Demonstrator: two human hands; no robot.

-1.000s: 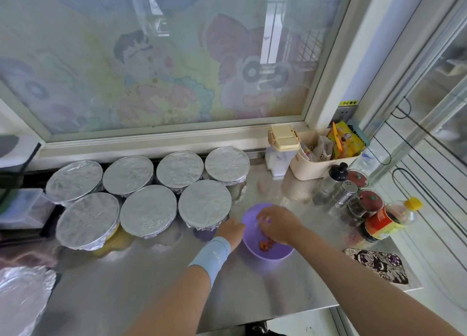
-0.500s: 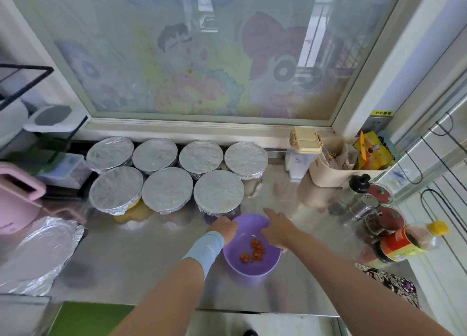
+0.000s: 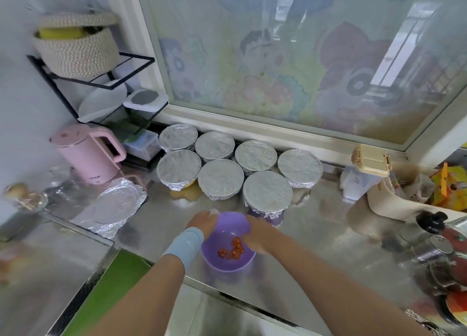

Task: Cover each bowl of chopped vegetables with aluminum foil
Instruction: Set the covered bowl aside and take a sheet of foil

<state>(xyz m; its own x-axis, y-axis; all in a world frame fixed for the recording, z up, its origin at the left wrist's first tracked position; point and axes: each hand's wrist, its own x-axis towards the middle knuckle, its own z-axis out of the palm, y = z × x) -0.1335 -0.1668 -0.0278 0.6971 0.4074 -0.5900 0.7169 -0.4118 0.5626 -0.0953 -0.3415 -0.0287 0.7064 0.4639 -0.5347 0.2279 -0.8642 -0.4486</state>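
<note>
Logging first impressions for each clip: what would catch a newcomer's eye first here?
Seven foil-covered bowls cluster in two rows at the back of the steel counter, under the window. Nearer the front edge, the left hand and right hand hold the one uncovered purple bowl of orange-red chopped pieces. A loose foil sheet lies to the left by a pink kettle.

Passage behind the purple bowl (image 3: pixel 228 244) is blocked by seven foil-covered bowls (image 3: pixel 220 181), while bare surface (image 3: pixel 328 234) is left open on its right as far as the spice shakers (image 3: pixel 433 247) and on its left as far as the foil sheet (image 3: pixel 111 209).
</note>
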